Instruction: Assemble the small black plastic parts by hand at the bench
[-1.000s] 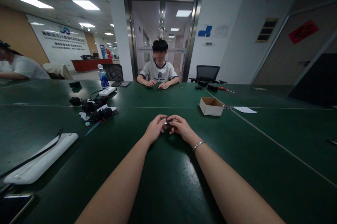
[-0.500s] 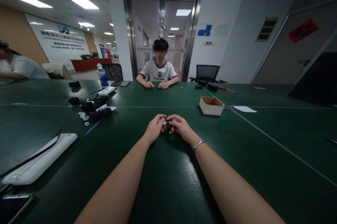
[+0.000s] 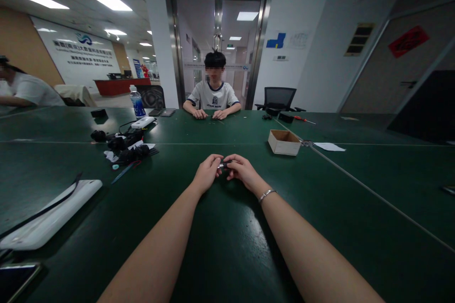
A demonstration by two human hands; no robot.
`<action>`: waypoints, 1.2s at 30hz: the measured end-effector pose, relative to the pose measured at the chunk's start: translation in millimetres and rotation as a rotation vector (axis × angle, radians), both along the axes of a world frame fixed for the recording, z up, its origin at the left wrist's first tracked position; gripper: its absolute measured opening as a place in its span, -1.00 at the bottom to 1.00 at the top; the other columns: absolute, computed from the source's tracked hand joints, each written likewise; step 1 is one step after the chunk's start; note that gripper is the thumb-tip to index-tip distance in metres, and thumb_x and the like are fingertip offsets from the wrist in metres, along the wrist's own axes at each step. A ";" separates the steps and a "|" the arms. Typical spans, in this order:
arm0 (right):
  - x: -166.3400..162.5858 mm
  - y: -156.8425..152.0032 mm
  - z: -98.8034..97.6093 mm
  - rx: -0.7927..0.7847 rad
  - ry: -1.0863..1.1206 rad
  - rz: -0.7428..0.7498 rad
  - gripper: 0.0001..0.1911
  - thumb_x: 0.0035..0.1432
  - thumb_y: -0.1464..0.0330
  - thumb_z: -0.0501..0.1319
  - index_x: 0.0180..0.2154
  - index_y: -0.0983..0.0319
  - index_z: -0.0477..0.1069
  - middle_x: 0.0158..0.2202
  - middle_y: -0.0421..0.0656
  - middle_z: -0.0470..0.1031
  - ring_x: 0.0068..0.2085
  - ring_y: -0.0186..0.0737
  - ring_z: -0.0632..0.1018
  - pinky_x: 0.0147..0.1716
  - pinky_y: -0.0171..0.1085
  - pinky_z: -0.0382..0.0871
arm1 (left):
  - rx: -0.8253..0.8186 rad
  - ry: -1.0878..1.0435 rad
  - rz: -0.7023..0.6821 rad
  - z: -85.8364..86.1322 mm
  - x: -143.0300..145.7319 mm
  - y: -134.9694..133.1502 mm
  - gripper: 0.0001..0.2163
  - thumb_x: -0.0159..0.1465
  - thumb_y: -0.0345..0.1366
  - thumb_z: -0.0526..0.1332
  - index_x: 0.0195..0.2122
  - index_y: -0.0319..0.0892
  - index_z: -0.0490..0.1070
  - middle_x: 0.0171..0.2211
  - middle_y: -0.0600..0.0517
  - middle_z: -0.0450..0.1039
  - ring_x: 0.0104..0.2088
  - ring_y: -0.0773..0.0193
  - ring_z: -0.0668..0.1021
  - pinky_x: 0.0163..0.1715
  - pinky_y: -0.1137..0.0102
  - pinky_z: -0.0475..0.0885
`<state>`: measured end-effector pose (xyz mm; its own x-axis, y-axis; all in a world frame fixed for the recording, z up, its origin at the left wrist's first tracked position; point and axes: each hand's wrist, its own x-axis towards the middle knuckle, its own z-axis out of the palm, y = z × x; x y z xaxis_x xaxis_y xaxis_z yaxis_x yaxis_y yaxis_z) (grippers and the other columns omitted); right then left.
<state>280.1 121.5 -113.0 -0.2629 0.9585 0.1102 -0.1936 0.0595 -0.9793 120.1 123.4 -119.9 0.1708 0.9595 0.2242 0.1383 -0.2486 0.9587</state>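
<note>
Just above the dark green table (image 3: 227, 227), my left hand (image 3: 207, 173) and my right hand (image 3: 245, 173) meet fingertip to fingertip. Between them is a small object with a shiny silver part and a dark part (image 3: 222, 165), too small and too covered by fingers to name. The left fingers are closed around its silver end, and the right thumb and fingers pinch its dark end. A silver bracelet circles my right wrist.
An open box (image 3: 284, 142) stands beyond my right hand, with a white paper (image 3: 330, 146) beside it. Black parts and cables (image 3: 130, 149) lie to the left, near a long white device (image 3: 53, 213) and a phone (image 3: 17, 279). Another person (image 3: 213, 94) sits opposite.
Both hands stay together around the small object, with only slight finger movement. The whole view has shifted a little.
</note>
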 end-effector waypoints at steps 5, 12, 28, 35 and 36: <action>-0.5 -0.6 0.5 -0.014 0.007 -0.007 -0.76 -0.12 0.35 0.29 -0.31 0.25 0.43 -0.54 -0.28 0.38 -0.62 -0.44 0.36 -0.56 -0.33 0.47 | -0.002 0.020 -0.016 1.1 0.6 -1.7 -0.74 0.20 -0.25 0.11 -0.10 -0.16 0.38 -0.44 0.09 0.37 -0.52 0.41 0.38 -0.51 0.50 0.28; -0.8 -1.0 0.6 -0.004 0.005 -0.007 -0.77 -0.11 0.35 0.29 -0.32 0.25 0.42 -0.56 -0.29 0.37 -0.62 -0.44 0.36 -0.55 -0.33 0.47 | 0.010 0.020 -0.007 1.7 1.7 -1.7 -0.75 0.21 -0.22 0.10 -0.14 -0.19 0.40 -0.51 0.09 0.33 -0.54 0.39 0.37 -0.51 0.50 0.27; -1.7 -0.7 3.0 -0.048 0.020 0.010 -0.44 0.04 0.36 0.27 0.07 0.14 0.14 -0.45 -0.29 0.38 -0.56 -0.35 0.47 -0.55 -0.32 0.48 | 0.015 -0.164 -0.008 11.1 2.0 -3.5 -0.68 0.10 -0.14 0.27 -0.20 -0.25 0.43 -0.38 -0.01 0.43 -0.42 0.35 0.45 -0.48 0.49 0.29; -10.1 -4.8 -3.1 0.077 -0.221 0.093 -0.52 0.17 0.32 0.22 0.09 0.19 0.15 -0.42 -0.27 0.38 -0.52 -0.38 0.46 -0.51 -0.39 0.36 | -0.257 -0.294 0.036 15.2 6.6 -13.0 -0.59 0.11 -0.04 0.27 -0.15 -0.25 0.40 -0.58 0.16 0.18 -0.66 0.53 0.20 -0.68 0.59 0.03; -12.0 -7.9 -0.5 0.096 -0.285 0.094 -0.56 0.19 0.32 0.21 0.08 0.22 0.19 -0.42 -0.24 0.39 -0.50 -0.38 0.45 -0.48 -0.38 0.36 | -0.306 -0.281 0.047 18.1 8.0 -16.5 -0.62 0.13 -0.05 0.25 -0.15 -0.24 0.39 -0.59 0.17 0.16 -0.67 0.53 0.19 -0.69 0.60 0.00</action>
<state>268.1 113.6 -113.5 -0.3831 0.9174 0.1079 0.0791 0.1490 -0.9857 128.0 106.9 -101.7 0.0975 0.9944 -0.0408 -0.1351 0.0538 0.9894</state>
